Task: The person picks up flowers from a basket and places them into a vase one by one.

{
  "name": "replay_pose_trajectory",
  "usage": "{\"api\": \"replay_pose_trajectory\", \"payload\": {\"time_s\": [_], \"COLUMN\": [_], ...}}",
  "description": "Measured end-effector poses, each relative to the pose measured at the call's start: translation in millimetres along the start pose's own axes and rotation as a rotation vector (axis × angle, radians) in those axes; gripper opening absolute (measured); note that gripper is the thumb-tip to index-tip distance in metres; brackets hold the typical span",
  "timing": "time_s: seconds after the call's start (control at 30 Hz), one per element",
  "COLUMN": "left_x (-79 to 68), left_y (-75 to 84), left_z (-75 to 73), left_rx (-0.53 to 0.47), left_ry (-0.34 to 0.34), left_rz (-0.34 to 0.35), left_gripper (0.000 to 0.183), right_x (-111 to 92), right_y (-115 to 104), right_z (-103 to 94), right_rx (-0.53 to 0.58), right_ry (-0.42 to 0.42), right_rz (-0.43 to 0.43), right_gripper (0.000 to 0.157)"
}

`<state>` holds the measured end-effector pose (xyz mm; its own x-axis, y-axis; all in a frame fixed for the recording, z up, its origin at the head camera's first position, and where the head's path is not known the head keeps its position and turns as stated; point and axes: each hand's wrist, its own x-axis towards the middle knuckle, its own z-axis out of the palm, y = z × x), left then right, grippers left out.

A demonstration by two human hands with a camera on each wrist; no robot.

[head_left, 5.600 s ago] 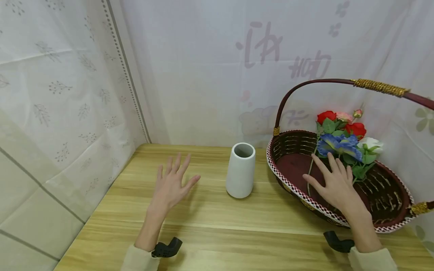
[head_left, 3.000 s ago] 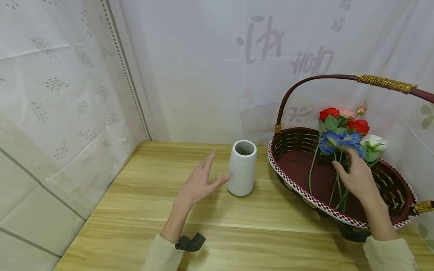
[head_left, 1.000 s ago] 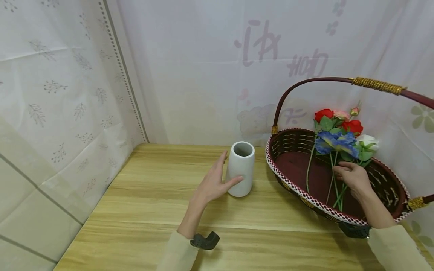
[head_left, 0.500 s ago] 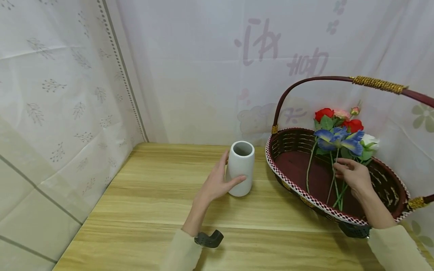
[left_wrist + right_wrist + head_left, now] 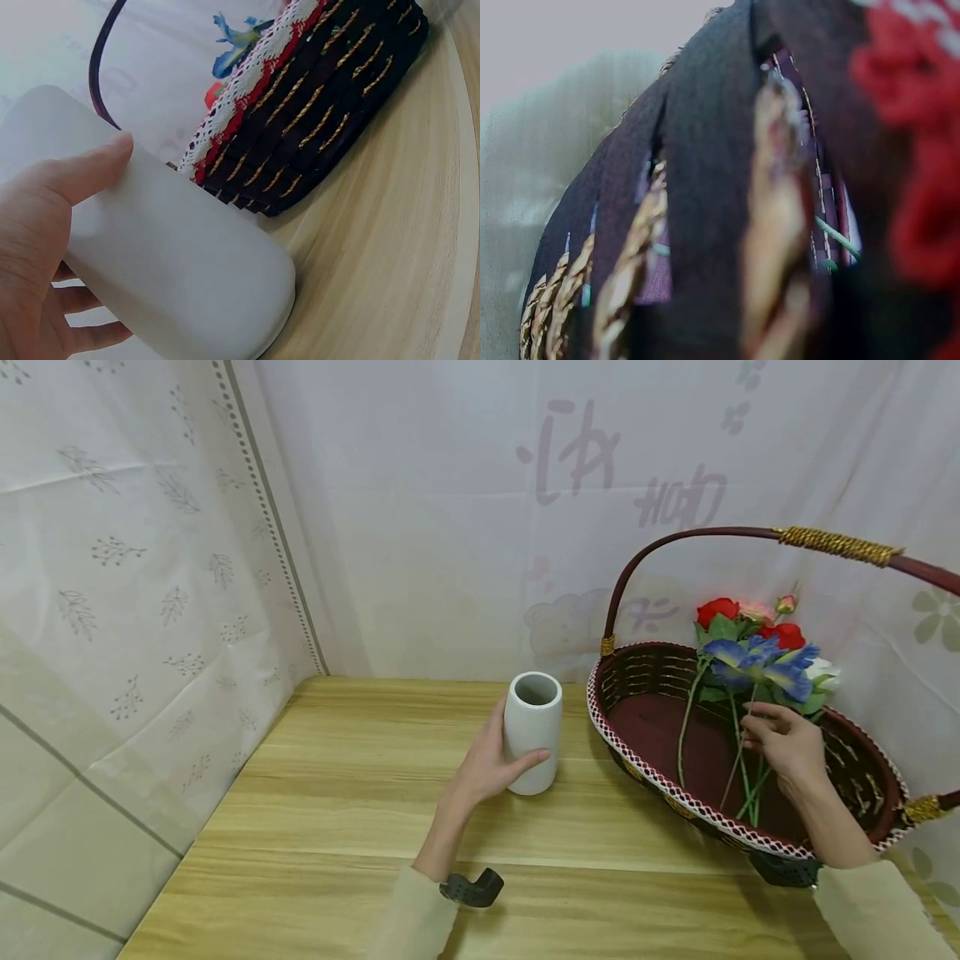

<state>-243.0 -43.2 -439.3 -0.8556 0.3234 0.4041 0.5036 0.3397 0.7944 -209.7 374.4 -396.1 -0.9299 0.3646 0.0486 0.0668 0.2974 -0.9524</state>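
Note:
A white tapered vase (image 5: pixel 536 735) stands upright on the wooden table. My left hand (image 5: pixel 480 766) grips its left side, thumb across the front and fingers behind; the left wrist view shows the thumb lying on the smooth vase wall (image 5: pixel 187 255). Inside the dark woven basket (image 5: pixel 651 770), my right hand (image 5: pixel 797 753) pinches the thin stem of a blue artificial iris (image 5: pixel 757 664), its head raised over the other flowers. Red roses (image 5: pixel 717 610) and a white rose (image 5: pixel 823 673) lie behind it. Only the basket's woven side (image 5: pixel 705 187) fills the right wrist view, hiding that hand.
The basket's tall arched handle (image 5: pixel 840 545) rises over the flowers. Several green stems (image 5: pixel 752 793) lie across the basket floor. A printed white curtain (image 5: pixel 420 527) hangs behind the wooden table (image 5: pixel 337 827), and another covers the left side.
My left hand has come right from over the table and closed around the vase. My right hand has gone from spread above the basket to pinching the iris stem; the iris has shifted slightly right.

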Motion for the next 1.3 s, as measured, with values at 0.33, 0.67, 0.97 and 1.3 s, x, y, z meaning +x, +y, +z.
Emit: {"api": "replay_pose_trajectory", "payload": {"time_s": [0.33,0.67,0.97,1.3], "left_x": [0.1,-1.7,-2.4,-3.6], "left_y": [-2.1,-4.7,-4.7,-4.4], "left_z": [2.1,2.4,2.9,4.4], "left_rx": [-0.029,-0.016,-0.024,-0.038], "left_ry": [0.007,0.022,0.025,0.024], "left_rz": [-0.028,-0.030,-0.043,-0.030], "left_gripper": [0.096,0.095,0.092,0.092], "right_x": [-2.9,-4.2,-4.4,-8.3], "right_y": [-2.5,-4.5,-9.0,-13.8], "right_z": [-0.5,-1.2,-0.6,1.9], "right_rx": [0.159,0.227,0.420,0.553], "right_ry": [0.023,0.023,0.060,0.187], "right_rz": [-0.026,-0.060,-0.106,-0.127], "right_gripper": [0.021,0.022,0.021,0.027]}}
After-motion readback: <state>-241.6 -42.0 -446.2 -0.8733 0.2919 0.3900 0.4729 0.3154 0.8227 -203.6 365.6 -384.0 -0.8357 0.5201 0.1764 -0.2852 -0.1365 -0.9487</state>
